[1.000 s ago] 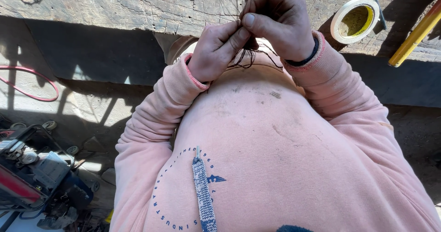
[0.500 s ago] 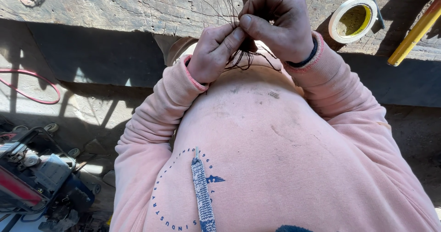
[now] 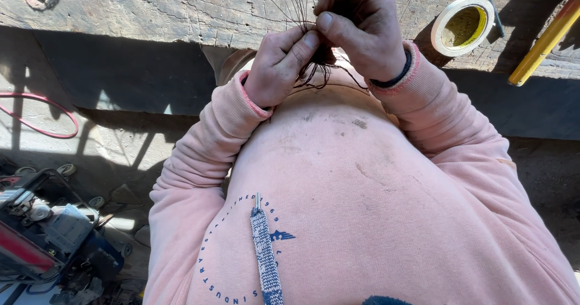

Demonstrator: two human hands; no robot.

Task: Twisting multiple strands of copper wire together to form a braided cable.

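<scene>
- Since the earlier frame, both hands have shifted slightly toward 12 o'clock; the grip is unchanged.
- Left hand (image 3: 279, 69): thumb and fingers pinched on the bundle of thin dark wires (image 3: 314, 63).
- Right hand (image 3: 361, 30): closed over the same bundle, thumb pressing down.
- Bundle location: between both hands, above the worn wooden bench (image 3: 181, 9).
- Tape roll (image 3: 462, 26): on the bench, at 3 o'clock from the hands.

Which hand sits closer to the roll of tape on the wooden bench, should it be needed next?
The right hand, probably. Both hands pinch the bundle of thin dark wires, but the white roll of tape lies on the weathered wooden bench just beside it; the left hand is farther away.
</scene>
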